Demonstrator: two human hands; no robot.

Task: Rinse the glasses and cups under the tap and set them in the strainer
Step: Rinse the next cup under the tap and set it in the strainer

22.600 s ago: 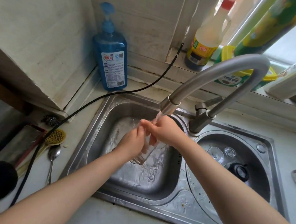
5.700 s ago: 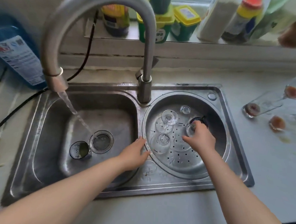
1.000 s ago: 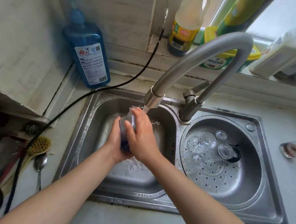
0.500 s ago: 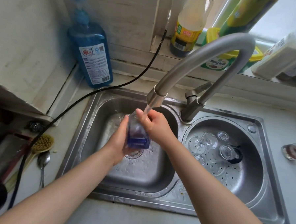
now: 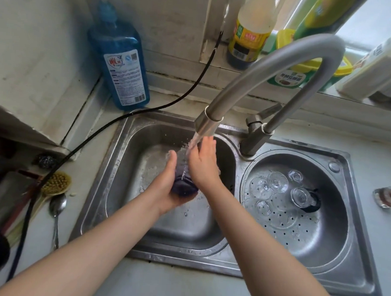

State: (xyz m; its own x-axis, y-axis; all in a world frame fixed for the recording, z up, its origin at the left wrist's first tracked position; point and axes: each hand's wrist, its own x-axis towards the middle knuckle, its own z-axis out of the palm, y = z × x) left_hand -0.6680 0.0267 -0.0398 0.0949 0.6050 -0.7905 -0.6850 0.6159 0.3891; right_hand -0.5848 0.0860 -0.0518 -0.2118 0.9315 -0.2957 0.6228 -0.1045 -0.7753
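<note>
Over the left sink basin [image 5: 141, 217] my left hand [image 5: 165, 187] grips a clear glass with a blue-tinted base [image 5: 184, 185], tilted under the running tap [image 5: 208, 123]. My right hand [image 5: 202, 164] lies with straight fingers against the glass's right side, the water stream hitting it. The round perforated strainer [image 5: 298, 239] fills the right basin and holds several upturned clear glasses [image 5: 277, 181] and a dark-handled cup [image 5: 305, 199].
A blue soap bottle [image 5: 122, 60] stands behind the sink, with a black cable [image 5: 95, 131] running past it. A brush [image 5: 55, 183] and spoon [image 5: 56, 206] lie at left. One dirty glass [image 5: 385, 197] lies on the counter at right. Bottles line the windowsill.
My right hand has opened flat along the glass, and the glass now tilts lower in my left hand under the stream.
</note>
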